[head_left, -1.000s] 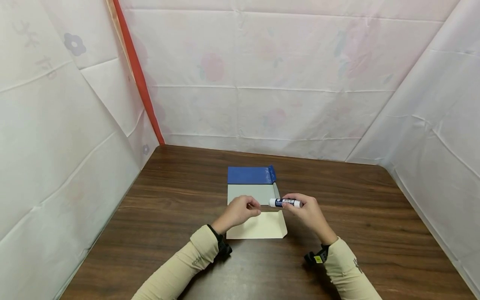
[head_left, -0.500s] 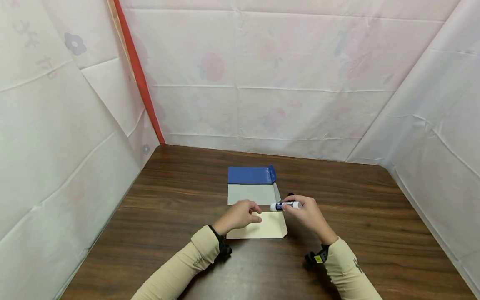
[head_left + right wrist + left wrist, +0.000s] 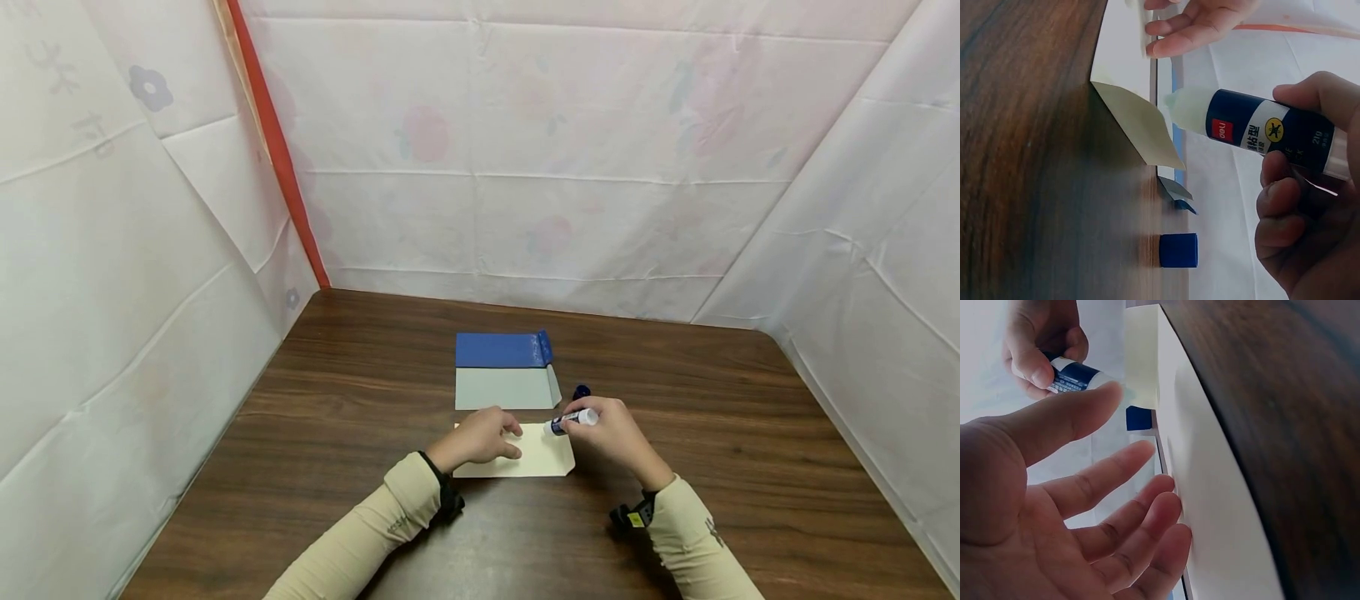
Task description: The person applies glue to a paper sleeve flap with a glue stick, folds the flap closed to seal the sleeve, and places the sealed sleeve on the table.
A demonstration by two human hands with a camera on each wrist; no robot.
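My right hand grips a glue stick, uncapped and tilted, its pale tip pointing at the right part of a cream paper piece. The right wrist view shows the tip apart from the sheet. My left hand lies over the sheet's left part, fingers loosely spread and holding nothing; in the left wrist view several fingertips touch its edge. The paper's right end is a flap that bends upward. Just beyond my right hand stands the dark blue cap.
Behind the cream sheet lie a pale grey paper piece and a blue one, both with raised right flaps. Whitish marks show on the blue one's right end. White cloth walls border the brown wooden table at back and sides.
My right hand has lowered the glue stick toward the cream paper's right end and tilted it. The cap has come into view. My left hand has shifted slightly nearer me, fingers spreading.
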